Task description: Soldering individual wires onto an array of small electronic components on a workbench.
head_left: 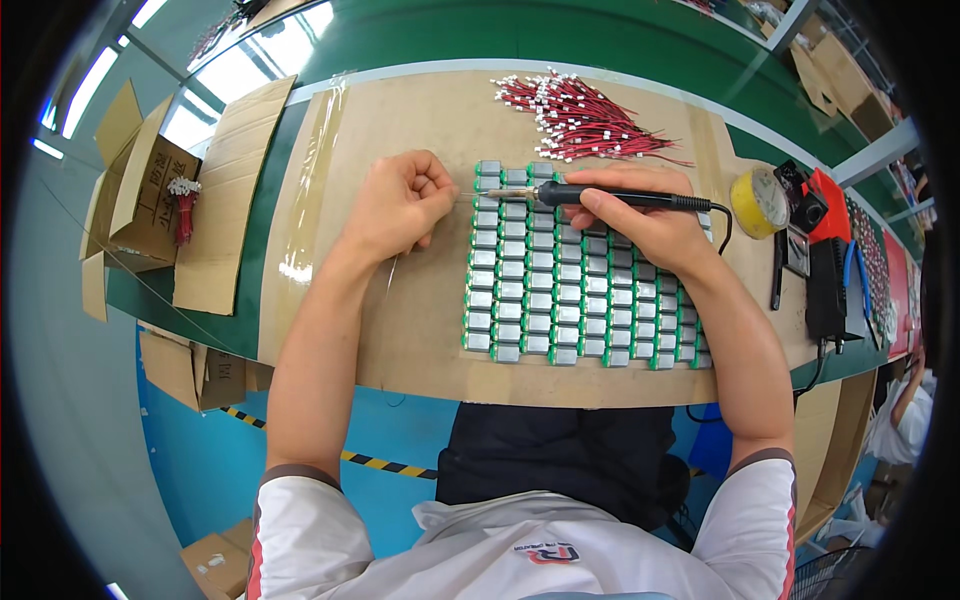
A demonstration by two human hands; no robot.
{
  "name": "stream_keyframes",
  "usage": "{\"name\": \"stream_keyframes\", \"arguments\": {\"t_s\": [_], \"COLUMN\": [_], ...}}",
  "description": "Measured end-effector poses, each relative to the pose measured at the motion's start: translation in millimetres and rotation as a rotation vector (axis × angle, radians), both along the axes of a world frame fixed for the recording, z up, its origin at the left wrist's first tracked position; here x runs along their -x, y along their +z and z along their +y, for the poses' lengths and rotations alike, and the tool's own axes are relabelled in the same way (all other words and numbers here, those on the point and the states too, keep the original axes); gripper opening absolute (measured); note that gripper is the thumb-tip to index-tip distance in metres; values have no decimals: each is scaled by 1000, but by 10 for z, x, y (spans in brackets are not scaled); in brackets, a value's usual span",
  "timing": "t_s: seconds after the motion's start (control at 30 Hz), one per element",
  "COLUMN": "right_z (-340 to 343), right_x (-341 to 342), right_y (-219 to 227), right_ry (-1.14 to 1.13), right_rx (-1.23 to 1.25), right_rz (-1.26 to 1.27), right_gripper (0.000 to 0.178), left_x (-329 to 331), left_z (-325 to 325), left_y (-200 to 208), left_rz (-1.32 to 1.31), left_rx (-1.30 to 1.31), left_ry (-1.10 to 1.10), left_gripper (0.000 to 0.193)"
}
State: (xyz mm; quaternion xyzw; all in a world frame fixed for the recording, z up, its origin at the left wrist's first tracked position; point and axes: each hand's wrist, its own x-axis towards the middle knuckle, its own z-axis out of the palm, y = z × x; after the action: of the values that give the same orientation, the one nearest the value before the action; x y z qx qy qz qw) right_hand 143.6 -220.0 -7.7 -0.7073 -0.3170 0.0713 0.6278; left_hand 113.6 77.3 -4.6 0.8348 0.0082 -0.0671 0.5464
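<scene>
My right hand grips a black soldering iron, pointing left, its metal tip over the upper left of a block of small parts. Those parts are silver-grey pieces with green ends, laid in close rows on the brown board. My left hand pinches a thin solder wire whose end meets the area of the iron's tip; more of the wire hangs below the hand. Whether the tip touches a part is too small to tell.
A pile of red and black wires with white connectors lies beyond the parts. At the right are a yellow tape roll, a black box and blue-handled pliers. An opened cardboard box stands left, with a wire bundle at it.
</scene>
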Motion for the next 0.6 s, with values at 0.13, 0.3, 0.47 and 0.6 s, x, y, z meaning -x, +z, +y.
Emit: {"name": "stream_keyframes", "arguments": {"t_s": [0.13, 0.3, 0.47, 0.6], "right_z": [-5, -13, -22, -15], "right_x": [7, 12, -9, 1], "right_y": [23, 29, 13, 26], "right_ry": [7, 11, 22, 25], "right_rx": [16, 33, 31, 34], "right_rz": [8, 32, 2, 1], "right_gripper": [23, 24, 24, 23], "left_x": [5, 11, 9, 5], "left_z": [-2, -28, -36, -33], "left_y": [12, 51, 54, 24], "left_rz": [11, 25, 29, 18], "left_rx": [-20, -50, -58, -59], "left_ry": [5, 8, 5, -1], "left_gripper": [11, 11, 12, 13]}}
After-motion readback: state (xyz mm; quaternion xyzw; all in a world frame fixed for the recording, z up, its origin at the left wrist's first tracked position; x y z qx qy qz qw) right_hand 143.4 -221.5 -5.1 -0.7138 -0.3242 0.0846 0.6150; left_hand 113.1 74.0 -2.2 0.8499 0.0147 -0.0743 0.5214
